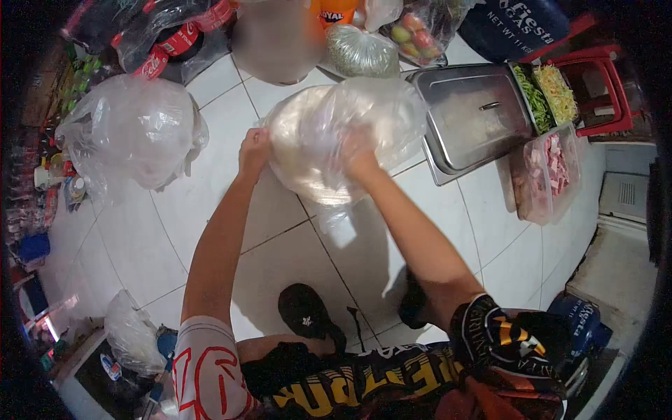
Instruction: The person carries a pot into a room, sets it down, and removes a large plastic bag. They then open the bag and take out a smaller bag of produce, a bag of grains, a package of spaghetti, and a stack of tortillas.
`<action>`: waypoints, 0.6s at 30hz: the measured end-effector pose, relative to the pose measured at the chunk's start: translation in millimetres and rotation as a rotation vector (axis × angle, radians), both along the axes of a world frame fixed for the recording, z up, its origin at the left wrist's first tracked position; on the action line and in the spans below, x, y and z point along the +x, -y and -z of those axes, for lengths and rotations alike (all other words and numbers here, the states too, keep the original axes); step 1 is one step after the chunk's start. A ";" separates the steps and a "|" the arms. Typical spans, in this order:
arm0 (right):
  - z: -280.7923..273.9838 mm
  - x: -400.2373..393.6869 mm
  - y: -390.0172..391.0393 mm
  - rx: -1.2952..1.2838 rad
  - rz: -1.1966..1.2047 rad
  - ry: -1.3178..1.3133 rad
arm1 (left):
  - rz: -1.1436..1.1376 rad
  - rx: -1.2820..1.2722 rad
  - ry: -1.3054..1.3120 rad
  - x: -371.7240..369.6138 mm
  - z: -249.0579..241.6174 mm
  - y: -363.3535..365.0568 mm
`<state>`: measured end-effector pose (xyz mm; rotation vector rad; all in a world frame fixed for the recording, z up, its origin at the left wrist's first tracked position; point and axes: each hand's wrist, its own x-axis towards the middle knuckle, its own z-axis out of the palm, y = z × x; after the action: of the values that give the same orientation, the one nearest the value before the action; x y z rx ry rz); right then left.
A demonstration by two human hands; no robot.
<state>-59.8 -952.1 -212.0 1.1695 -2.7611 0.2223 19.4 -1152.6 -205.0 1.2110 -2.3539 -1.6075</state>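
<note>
In the middle of the head view, a large clear plastic bag (pixel 308 140) stands bulging over the tiled floor, with something pale and shiny in it that I cannot make out. My left hand (pixel 254 150) is closed on the bag's left edge, thumb side up. My right hand (pixel 361 157) is at the bag's right part, its fingers blurred and partly covered by plastic. Just right of the bag lies a steel tray with a lid (pixel 476 119).
Right of the tray are shredded green vegetables (pixel 533 98), shredded pale vegetables (pixel 556 93) and a clear tub of pink meat strips (pixel 553 171). A filled plastic bag (pixel 133 129) sits left. Cola bottles (pixel 178 42), a dark-blue gas cylinder (pixel 514 28) and bagged produce (pixel 416 35) stand behind.
</note>
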 end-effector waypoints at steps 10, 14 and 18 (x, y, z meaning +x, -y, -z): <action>-16.7 49.8 -39.5 -0.277 -0.210 0.267 | -0.101 0.267 0.065 52.2 -1.4 -1.4; -29.4 69.0 -45.4 -0.258 -0.204 0.503 | -0.140 0.358 0.136 106.1 -17.4 -17.1; -45.9 88.8 -28.9 -0.082 -0.202 0.807 | -0.220 0.231 0.076 155.7 -5.9 -5.1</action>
<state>29.0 -923.2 -166.1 1.6079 -3.2049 1.0220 175.1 -1147.4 -199.1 1.5378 -2.0289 -1.8233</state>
